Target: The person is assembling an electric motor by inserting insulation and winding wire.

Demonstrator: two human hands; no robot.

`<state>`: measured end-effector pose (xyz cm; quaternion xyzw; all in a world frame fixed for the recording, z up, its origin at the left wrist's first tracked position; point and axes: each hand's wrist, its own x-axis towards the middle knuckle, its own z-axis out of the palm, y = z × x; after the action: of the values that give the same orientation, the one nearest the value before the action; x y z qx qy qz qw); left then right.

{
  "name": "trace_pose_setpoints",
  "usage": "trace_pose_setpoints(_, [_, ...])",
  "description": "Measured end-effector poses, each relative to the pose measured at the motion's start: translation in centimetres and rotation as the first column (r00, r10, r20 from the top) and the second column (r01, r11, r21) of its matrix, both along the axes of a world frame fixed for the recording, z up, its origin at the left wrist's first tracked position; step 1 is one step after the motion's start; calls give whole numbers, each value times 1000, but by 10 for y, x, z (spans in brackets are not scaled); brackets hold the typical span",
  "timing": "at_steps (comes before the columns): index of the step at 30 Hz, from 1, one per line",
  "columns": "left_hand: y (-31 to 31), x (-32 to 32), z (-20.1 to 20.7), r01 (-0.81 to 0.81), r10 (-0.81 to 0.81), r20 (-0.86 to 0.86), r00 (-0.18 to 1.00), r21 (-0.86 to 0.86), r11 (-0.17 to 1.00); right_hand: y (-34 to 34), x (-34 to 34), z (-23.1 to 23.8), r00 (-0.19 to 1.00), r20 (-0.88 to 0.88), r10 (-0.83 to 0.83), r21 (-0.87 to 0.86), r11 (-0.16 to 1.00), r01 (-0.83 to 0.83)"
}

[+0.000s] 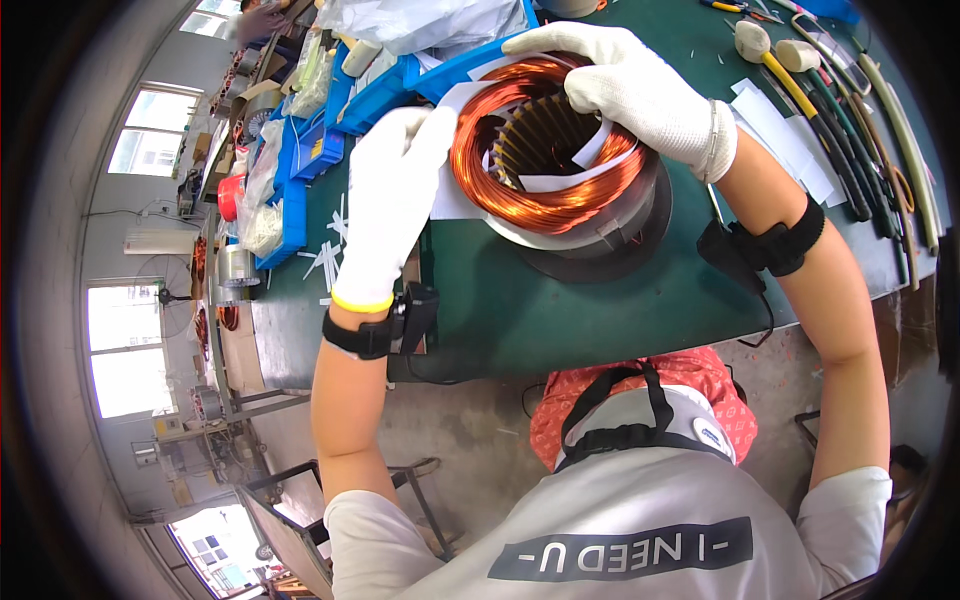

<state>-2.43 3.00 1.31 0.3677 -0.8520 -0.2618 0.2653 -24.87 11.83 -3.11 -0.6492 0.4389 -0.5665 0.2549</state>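
A motor stator stands upright on the green table, its thick ring of copper winding bulging around the slotted bore. White strips of insulating paper stick out among the wires. At the ring's left side my left hand, in a white glove, has its fingers drawn together at the edge of a white paper sheet; the fingertips are partly hidden. My gloved right hand grips the far right of the winding, thumb at the inner side and fingers stretched over the far rim.
Blue bins with plastic bags and parts line the far left. White paper slips lie scattered left of my left hand. Mallets, tubing and paper sheets lie at right. A dark round base sits under the stator.
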Motion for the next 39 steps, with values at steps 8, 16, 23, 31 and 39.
trace_pose_setpoints(8, [-13, 43, 26, -88, 97, -38, 995, 184, 979, 7, 8, -5, 972, -53, -228, -39, 973, 227])
trace_pose_setpoints(16, [-32, 26, 16, 224, -268, 39, 963, 440, 869, 13, 16, -6, 966, 62, -251, 49, 968, 248])
trace_pose_setpoints(23, [16, 9, 1, -49, 51, -11, 999, 120, 992, 15, 15, -4, 965, -18, -262, 21, 965, 263])
trace_pose_setpoints(31, [1, 3, 8, 103, -96, -104, 990, 66, 993, 9, 14, -6, 962, -14, -272, -10, 962, 272])
trace_pose_setpoints(39, [0, -1, 3, 97, -97, 0, 995, -11, 995, 8, 11, -5, 971, 50, -232, 14, 973, 231])
